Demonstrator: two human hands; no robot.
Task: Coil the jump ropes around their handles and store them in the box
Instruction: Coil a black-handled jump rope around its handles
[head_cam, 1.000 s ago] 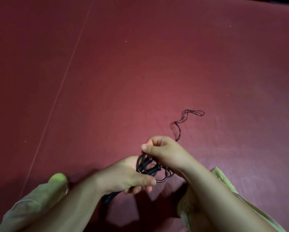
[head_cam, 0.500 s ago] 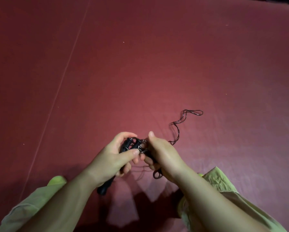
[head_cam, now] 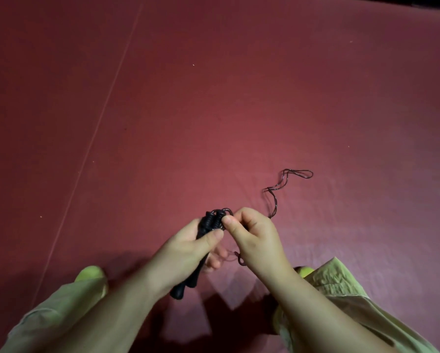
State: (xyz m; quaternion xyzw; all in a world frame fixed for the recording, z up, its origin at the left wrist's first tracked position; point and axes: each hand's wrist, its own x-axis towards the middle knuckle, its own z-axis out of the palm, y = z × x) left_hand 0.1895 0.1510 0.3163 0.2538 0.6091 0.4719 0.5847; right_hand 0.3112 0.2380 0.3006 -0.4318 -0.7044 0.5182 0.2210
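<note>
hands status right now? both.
Left hand: closed around the two black handles.
Right hand: closed, pinching the rope at the handle tops.

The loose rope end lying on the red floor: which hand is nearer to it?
Right. The right hand sits just beside the loose rope end; the left hand is farther, gripping the handles.

A dark red mat floor (head_cam: 214, 110) with a thin pale seam (head_cam: 106, 103) running diagonally; a doubled loop of thin rope (head_cam: 285, 182) lies on it.
</note>
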